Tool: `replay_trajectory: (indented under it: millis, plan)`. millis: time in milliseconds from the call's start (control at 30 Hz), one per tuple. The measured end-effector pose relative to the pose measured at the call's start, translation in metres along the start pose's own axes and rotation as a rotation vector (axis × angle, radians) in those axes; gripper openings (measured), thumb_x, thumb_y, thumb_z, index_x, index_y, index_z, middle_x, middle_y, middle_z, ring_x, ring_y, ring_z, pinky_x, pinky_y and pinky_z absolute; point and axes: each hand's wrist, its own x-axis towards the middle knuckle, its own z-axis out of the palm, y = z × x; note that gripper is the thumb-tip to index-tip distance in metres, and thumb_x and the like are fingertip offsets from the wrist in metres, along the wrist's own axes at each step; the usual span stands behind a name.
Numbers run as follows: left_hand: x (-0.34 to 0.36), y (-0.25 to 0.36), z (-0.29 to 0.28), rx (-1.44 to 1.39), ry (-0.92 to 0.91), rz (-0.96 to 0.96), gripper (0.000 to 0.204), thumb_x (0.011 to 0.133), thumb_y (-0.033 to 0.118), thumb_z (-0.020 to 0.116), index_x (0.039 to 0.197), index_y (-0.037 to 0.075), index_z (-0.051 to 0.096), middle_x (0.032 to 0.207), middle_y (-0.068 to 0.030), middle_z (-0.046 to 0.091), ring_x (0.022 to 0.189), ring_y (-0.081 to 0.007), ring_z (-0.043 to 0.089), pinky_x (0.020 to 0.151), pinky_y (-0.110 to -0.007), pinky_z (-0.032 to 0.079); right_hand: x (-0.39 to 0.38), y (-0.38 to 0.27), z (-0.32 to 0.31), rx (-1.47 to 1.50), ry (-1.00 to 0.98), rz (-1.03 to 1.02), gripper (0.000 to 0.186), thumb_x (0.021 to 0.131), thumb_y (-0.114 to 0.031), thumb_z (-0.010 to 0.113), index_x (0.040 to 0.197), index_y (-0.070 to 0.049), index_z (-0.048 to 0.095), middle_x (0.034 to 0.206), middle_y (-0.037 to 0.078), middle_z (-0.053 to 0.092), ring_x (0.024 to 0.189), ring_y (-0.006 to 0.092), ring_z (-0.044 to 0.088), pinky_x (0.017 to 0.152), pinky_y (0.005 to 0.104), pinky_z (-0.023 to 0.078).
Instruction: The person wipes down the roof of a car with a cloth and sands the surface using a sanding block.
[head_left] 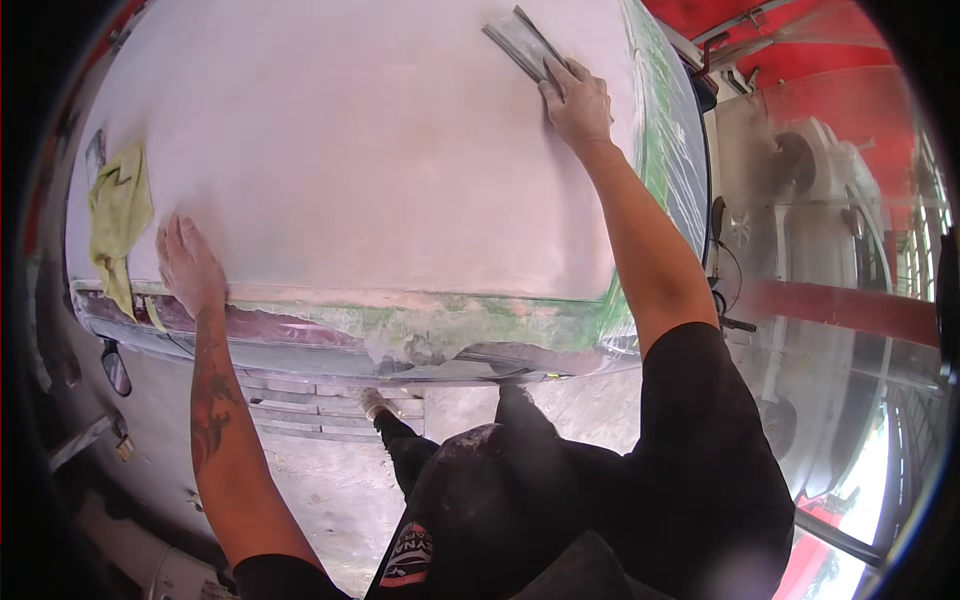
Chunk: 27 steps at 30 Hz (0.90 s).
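Note:
A wide, pale pinkish vehicle panel (pixel 380 170), dusty and matt, spreads out in front of me. Toward its far right, my right hand (pixel 582 105) is closed round the near end of a long, flat grey sanding block (pixel 522 42), which lies slantwise on the surface. My left hand (pixel 192 265) rests on the panel near its front left edge, fingers stretched out and nothing in them. A crumpled yellow-green cloth (pixel 120 210) lies just left of that hand, hanging over the edge. Beyond it is a small grey piece (pixel 95 155) I cannot make out.
Green masking tape (pixel 540 325) and clear film run along the near and right edges. Below the near edge are wooden slats (pixel 310 410) and a pale dusty floor (pixel 300 490). At the right, behind hazy plastic sheeting, stands a whitish vehicle (pixel 825 230); a red bar (pixel 840 310) crosses there.

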Motion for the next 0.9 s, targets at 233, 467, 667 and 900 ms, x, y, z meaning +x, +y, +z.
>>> replay_trajectory:
  millis: [233,467,667,900]
  plan:
    - [-0.001,-0.009,-0.01,0.062,0.006,-0.046,0.053,0.101,0.046,0.041,0.138,0.009,0.052,0.146,-0.0195,0.043,0.134,-0.0379,0.04,0.111,-0.051,0.029,-0.187,-0.04,-0.064,-0.015,-0.173,-0.108,0.051,0.08,-0.013,0.073,0.129,-0.019,0.063,0.137,0.013,0.052,0.103,0.0359,0.052,0.093,0.0452,0.046]
    - [0.001,0.01,0.003,0.052,-0.008,-0.033,0.052,0.101,0.044,0.042,0.138,0.009,0.052,0.146,-0.0188,0.043,0.135,-0.0375,0.04,0.111,-0.05,0.029,-0.003,0.078,-0.023,-0.171,-0.023,0.15,0.046,0.093,-0.029,0.058,0.134,-0.009,0.057,0.131,0.024,0.054,0.102,0.044,0.057,0.094,0.0478,0.045]
    - [-0.001,-0.009,-0.009,0.098,-0.009,-0.047,0.052,0.1,0.044,0.043,0.138,0.009,0.051,0.147,-0.0181,0.042,0.135,-0.0377,0.04,0.11,-0.05,0.03,-0.125,-0.009,-0.037,-0.045,-0.094,0.139,0.05,0.085,-0.022,0.068,0.134,-0.017,0.059,0.133,0.017,0.052,0.107,0.0378,0.052,0.096,0.0463,0.046]
    - [0.002,0.007,-0.008,0.082,-0.028,-0.052,0.053,0.1,0.045,0.043,0.139,0.011,0.05,0.148,-0.0181,0.04,0.135,-0.0369,0.039,0.11,-0.05,0.03,-0.04,0.059,-0.032,-0.198,-0.025,0.198,0.045,0.089,-0.026,0.064,0.131,-0.013,0.06,0.131,0.021,0.056,0.107,0.0403,0.058,0.094,0.047,0.048]
